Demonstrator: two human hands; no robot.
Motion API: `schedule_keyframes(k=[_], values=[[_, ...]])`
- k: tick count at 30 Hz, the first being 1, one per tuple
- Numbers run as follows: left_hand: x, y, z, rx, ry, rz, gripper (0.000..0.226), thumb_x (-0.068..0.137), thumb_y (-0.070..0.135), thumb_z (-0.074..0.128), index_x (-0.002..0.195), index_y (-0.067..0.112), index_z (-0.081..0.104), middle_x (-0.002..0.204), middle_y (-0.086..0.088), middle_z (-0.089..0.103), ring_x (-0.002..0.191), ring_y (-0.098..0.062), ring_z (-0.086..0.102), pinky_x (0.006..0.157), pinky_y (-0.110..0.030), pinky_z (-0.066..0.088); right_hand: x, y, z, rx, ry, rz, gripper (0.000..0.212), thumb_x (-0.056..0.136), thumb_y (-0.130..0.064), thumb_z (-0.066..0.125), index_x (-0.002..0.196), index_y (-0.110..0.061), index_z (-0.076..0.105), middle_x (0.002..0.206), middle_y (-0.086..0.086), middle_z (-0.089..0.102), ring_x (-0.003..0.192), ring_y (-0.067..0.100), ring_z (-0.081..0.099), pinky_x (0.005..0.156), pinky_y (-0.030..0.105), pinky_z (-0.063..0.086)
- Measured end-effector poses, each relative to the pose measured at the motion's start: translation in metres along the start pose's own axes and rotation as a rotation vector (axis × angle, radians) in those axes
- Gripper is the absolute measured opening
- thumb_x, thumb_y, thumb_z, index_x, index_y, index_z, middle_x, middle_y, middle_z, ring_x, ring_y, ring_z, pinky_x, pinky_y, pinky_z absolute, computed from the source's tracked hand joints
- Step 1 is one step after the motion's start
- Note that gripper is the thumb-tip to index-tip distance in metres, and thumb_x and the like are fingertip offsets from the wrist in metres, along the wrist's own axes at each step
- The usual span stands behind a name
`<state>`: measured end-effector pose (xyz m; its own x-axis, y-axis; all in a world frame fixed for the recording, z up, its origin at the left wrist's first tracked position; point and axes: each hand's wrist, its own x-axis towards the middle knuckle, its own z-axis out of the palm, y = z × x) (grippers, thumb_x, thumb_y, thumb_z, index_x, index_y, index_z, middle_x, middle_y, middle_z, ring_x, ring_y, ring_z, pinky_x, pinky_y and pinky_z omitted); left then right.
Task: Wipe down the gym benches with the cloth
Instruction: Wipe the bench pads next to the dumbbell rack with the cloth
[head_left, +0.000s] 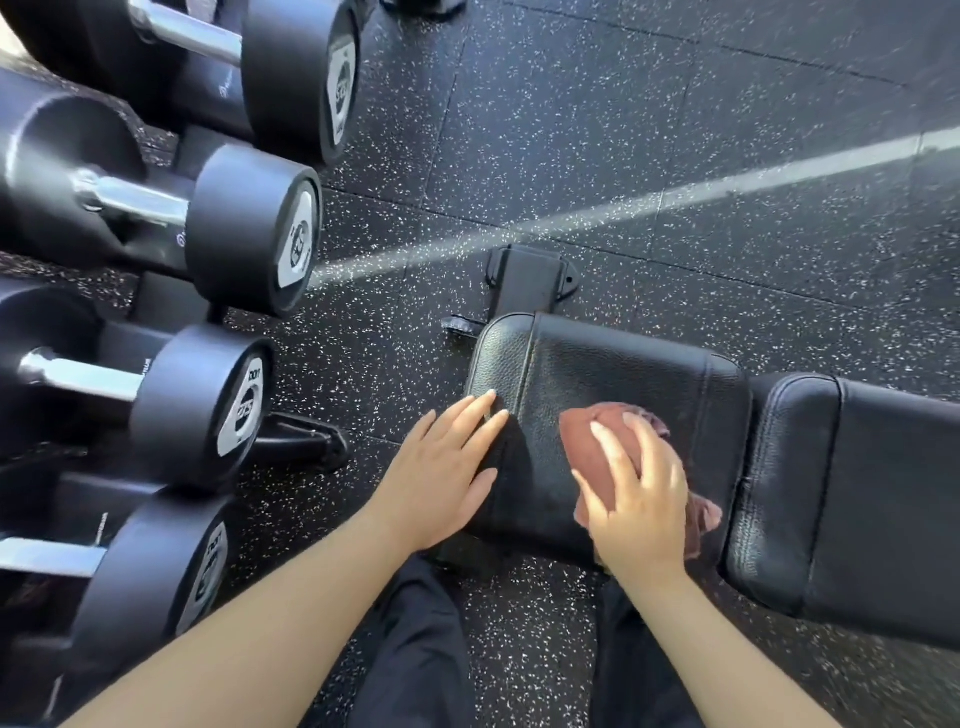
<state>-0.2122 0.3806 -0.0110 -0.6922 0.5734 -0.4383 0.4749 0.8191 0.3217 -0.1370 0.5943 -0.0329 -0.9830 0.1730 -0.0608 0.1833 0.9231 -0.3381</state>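
Down over the bench (675, 374), both bare forearms (260, 623) reach forward from the bottom of the view. The left hand (441, 467) lies flat and wide, palm down, fingers straight and close together, fingertips on the seat pad (571, 358) and palm over the pad's end edge; it holds nothing. The right hand (641, 499) sits on its thumb side, apart from it, palm down on the cloth (579, 441). Its fingers are spread and bent over the bunched fabric, thumb stretched toward the left hand, so it grips the wad and presses it onto the pad; whether the fingertips tuck under the fabric I cannot tell, since that hand is slightly blurred.

The cloth is reddish brown, crumpled into a lump, showing ahead of the right fingers and again past the little-finger side near the wrist. It rests on top of the seat pad. The pad is black, grained like leather, with stitched seams and rounded corners. Past the right hand's outer side, across a narrow gap, lies the longer back pad (883, 493) in the same covering. Outward of the left hand, black dumbbells (208, 410) with chrome handles sit in a row. Under the wrists are dark trousers (415, 649) and speckled rubber floor (675, 130).
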Motion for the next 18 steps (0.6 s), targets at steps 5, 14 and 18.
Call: schedule_keyframes(k=[5, 14, 18], values=[[0.012, 0.029, -0.002, 0.05, -0.012, 0.035, 0.059, 0.093, 0.04, 0.038, 0.147, 0.022, 0.021, 0.156, 0.001, 0.017, 0.142, -0.018, 0.02, 0.113, -0.04, 0.022, 0.026, 0.004, -0.011, -0.014, -0.067, 0.04, 0.06, 0.071, -0.024, 0.078, 0.127, -0.022, 0.056, 0.134, 0.013, 0.05, 0.112, 0.043, 0.05, 0.084, 0.059, 0.044], [0.067, 0.103, 0.003, 0.026, -0.003, -0.055, 0.061, 0.093, 0.037, 0.042, 0.147, 0.02, 0.02, 0.157, 0.001, 0.013, 0.143, -0.019, 0.015, 0.115, -0.041, 0.012, 0.051, 0.069, -0.038, -0.006, -0.174, -0.027, 0.066, 0.076, -0.024, 0.074, 0.135, -0.031, 0.046, 0.141, 0.009, 0.044, 0.119, 0.039, 0.045, 0.086, 0.057, 0.044], [0.091, 0.146, -0.015, 0.002, 0.0, -0.099, 0.062, 0.094, 0.036, 0.042, 0.147, 0.019, 0.017, 0.157, 0.0, 0.012, 0.143, -0.019, 0.011, 0.115, -0.043, 0.01, 0.02, 0.108, -0.065, 0.019, -0.334, -0.02, 0.059, 0.084, -0.034, 0.065, 0.138, -0.036, 0.04, 0.146, 0.003, 0.036, 0.125, 0.035, 0.039, 0.095, 0.051, 0.038]])
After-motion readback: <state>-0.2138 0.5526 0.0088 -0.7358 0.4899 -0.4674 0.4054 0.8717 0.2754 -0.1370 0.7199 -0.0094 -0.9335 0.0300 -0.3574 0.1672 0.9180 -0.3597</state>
